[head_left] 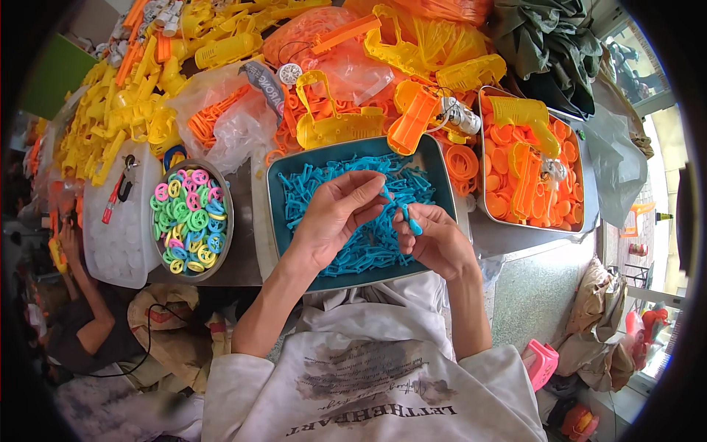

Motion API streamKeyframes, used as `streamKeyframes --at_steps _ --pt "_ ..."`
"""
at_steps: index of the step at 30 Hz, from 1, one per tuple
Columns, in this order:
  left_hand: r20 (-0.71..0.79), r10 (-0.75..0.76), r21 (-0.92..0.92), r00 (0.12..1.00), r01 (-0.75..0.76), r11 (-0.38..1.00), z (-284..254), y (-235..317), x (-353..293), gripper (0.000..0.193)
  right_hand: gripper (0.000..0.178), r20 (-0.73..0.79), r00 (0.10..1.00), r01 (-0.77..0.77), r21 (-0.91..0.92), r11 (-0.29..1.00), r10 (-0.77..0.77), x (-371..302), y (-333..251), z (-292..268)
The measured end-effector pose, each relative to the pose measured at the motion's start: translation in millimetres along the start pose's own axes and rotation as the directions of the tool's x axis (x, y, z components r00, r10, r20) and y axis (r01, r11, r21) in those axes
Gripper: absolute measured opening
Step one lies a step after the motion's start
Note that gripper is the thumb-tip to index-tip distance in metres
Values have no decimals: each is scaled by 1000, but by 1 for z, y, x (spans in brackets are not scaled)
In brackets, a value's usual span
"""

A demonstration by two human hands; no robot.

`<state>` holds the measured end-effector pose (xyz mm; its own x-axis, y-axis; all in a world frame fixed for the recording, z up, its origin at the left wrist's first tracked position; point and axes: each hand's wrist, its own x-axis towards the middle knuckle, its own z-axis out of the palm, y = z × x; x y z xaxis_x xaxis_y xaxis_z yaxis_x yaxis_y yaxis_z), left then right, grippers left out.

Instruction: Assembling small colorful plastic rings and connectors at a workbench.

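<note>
Both of my hands are raised over a dark teal tray (274, 193) heaped with small blue plastic parts (368, 250). My left hand (335, 214) pinches a small blue plastic piece (386, 193) between thumb and forefinger. Close beside it on the right, my right hand (436, 237) is closed on another blue plastic piece (414, 225), whose rounded end points down past the fingers. Whether the two pieces touch or join, I cannot tell. The fingers hide part of each piece.
A round metal bowl (230, 221) of coloured wheel-shaped rings stands left of the tray, beside a translucent plastic container (110, 243). To the right is a metal tray (482, 188) of orange discs. Yellow shells (339, 129) and orange parts pile up behind. A person's arm (92, 302) shows far left.
</note>
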<state>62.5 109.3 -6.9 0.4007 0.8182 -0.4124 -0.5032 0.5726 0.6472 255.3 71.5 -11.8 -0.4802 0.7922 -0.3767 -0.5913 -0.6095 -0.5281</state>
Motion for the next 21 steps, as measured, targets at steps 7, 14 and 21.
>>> streamKeyframes --at_steps 7,14,21 --pt "-21 -115 -85 993 112 990 -2 -4 1 15 22 18 1000 8 -2 1000 -8 2 3 -1" --pt "24 -151 -111 988 152 982 -3 -5 1 14 19 -7 1000 8 -33 999 -8 1 6 -4" --pt "78 -73 -95 994 81 992 -4 -8 -4 18 19 -1 1000 20 -4 1000 -20 3 7 -6"
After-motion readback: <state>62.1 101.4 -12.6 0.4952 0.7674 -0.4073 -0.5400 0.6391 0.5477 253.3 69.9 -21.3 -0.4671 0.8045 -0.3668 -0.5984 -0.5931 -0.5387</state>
